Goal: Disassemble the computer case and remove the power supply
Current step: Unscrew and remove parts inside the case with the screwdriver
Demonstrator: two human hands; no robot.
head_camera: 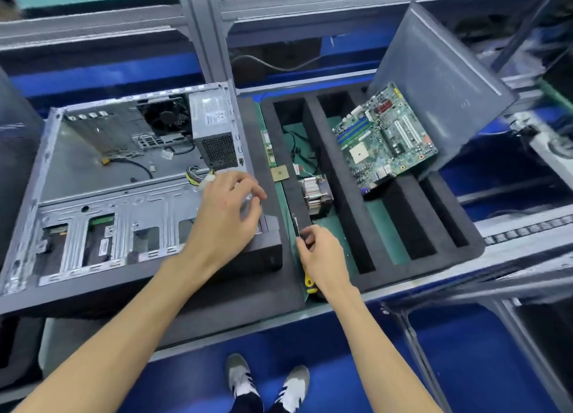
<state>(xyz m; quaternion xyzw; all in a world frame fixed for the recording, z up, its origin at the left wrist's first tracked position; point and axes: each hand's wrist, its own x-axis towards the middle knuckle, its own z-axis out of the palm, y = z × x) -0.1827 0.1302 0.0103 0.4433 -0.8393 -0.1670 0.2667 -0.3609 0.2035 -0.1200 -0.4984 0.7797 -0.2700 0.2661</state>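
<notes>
The right hand (319, 257) has its fingers curled round a screwdriver (305, 257) — yellow-and-black handle tucked under the palm, dark shaft pointing up and away along the edge of the foam tray (341, 195). The left hand (229, 208) hovers over the near right corner of the computer case (124, 180), fingers spread and loosely bent, gripping nothing that I can see. Just beyond those fingertips sits the power supply (214, 133) — still in the case, tucked into the far right corner. It's a grey metal box with a perforated grille on the near face and a label on top, its long axis running away from the person, with a bundle of yellow and black cables (198, 176) spilling out towards the left hand. That left hand is clearly the nearer one. The motherboard (384, 139) already lies out on the tray.
</notes>
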